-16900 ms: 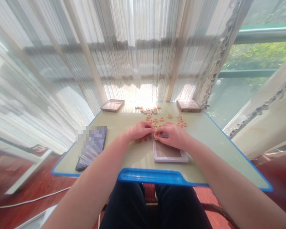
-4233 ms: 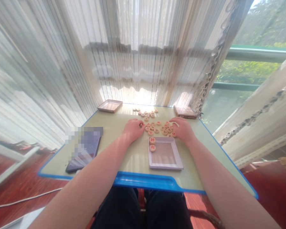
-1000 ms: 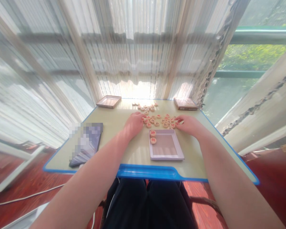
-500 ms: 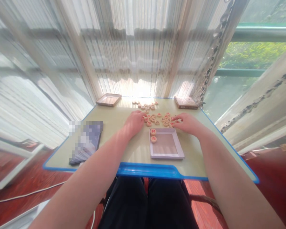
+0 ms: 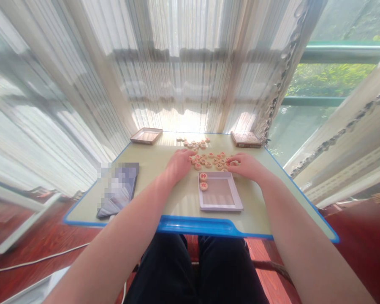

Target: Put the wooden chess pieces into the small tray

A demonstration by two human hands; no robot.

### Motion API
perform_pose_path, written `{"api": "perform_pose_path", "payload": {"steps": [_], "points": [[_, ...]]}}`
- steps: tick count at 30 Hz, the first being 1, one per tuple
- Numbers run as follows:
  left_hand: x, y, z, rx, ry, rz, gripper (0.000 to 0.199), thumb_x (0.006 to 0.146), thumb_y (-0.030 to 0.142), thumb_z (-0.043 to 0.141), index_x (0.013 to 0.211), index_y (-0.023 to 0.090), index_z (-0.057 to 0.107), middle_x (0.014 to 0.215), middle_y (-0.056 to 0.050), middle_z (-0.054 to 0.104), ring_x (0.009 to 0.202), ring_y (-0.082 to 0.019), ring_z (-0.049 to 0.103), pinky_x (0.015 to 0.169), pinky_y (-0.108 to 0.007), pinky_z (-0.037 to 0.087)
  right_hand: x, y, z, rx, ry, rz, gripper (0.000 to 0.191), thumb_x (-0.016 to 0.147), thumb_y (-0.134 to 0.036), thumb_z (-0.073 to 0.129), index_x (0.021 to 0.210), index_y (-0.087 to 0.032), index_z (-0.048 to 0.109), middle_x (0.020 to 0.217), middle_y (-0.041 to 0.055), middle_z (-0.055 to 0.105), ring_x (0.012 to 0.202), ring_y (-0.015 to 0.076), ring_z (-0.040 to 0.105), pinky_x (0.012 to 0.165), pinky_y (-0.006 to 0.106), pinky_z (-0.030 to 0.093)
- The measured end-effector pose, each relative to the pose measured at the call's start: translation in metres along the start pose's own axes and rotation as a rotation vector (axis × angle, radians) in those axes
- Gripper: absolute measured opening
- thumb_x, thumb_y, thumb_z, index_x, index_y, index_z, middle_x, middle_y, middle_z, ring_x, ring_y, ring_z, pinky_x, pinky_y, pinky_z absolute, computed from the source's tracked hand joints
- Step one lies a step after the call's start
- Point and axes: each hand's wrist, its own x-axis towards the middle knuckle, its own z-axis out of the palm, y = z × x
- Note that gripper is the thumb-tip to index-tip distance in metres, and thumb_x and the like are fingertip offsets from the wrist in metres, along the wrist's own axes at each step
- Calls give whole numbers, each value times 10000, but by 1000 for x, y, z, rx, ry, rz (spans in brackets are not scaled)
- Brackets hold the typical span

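Several round wooden Chinese chess pieces with red and dark characters lie loosely on the table between my hands. At the left edge of this group is my left hand, its fingers stretched toward the nearest pieces and partly hidden. On the other side, my right hand has thumb and fingers apart, touching or very close to the rightmost pieces. Neither hand lifts a piece. Just in front of the group lies a shallow square box tray. Two red-lettered pieces sit one below the other along its left side.
More chess pieces lie toward the far edge. A shallow box part stands at the back left, a patterned box at the back right. A dark tablet-like device, partly blurred out, lies left. The table has a blue front trough.
My right hand has shifted slightly left, with the right-hand pieces closer together. My left hand stays almost in place. The whole view has tilted a little.
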Motion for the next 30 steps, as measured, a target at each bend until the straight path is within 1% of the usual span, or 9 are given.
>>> {"api": "perform_pose_path", "payload": {"steps": [4,7,11,15,17,20,23,27,30], "points": [[0,-1,-1,-14,4,-19,360,811,128,410,1068,192,653,1073,-83,643,1060,-245,553,953,-388,451,1,-1,3,2,23,2,315,696,-359,620,944,-200,732,961,72,638,828,200,595,766,293,455],[0,-1,-1,-18,14,-10,367,796,111,409,1053,187,660,1061,-82,651,1046,-247,559,938,-391,458,1,-2,3,-12,24,-9,289,707,-325,610,932,-187,730,943,70,648,784,179,601,754,282,460],[1,-2,-3,-18,31,-5,447,724,32,371,1009,186,680,1038,-62,668,1028,-217,574,933,-344,461,1,-5,-2,-19,75,-20,282,756,-300,570,959,-168,714,978,79,666,843,186,612,779,277,460],[1,-1,-5,-29,72,2,474,683,18,352,972,171,695,1009,-50,685,1008,-194,583,935,-314,453,-5,-10,-8,48,133,2,282,758,-279,565,984,-165,688,1015,68,678,860,186,613,801,293,458],[0,1,-7,-15,78,8,460,677,23,352,936,169,703,969,-44,692,980,-192,588,915,-313,461,-11,-18,-11,101,146,-52,259,745,-258,569,963,-175,683,1002,51,684,863,175,610,804,283,455],[-5,10,-12,-44,52,46,417,697,42,363,885,182,708,933,-36,699,920,-175,608,864,-293,481,-24,-36,-14,121,53,-238,219,722,-242,580,911,-196,681,952,33,693,841,170,606,766,268,455],[-9,20,-17,-117,2,55,398,721,62,369,892,192,704,894,-26,712,837,-152,633,802,-266,496,-37,-51,-15,39,-76,-380,186,703,-228,585,865,-195,669,893,37,697,831,183,603,766,281,447],[-11,30,-19,-78,-43,17,363,754,122,391,896,207,713,836,-24,721,804,-178,649,762,-283,503,-44,-58,-11,-41,-172,-393,150,693,-226,588,818,-216,672,832,27,700,803,190,609,727,278,444],[-11,33,-19,-33,-71,4,357,773,150,395,898,221,723,832,-27,722,794,-185,650,747,-282,504,-43,-58,-8,-46,-193,-403,124,715,-244,584,783,-229,687,795,19,703,759,180,609,668,259,435]]}}
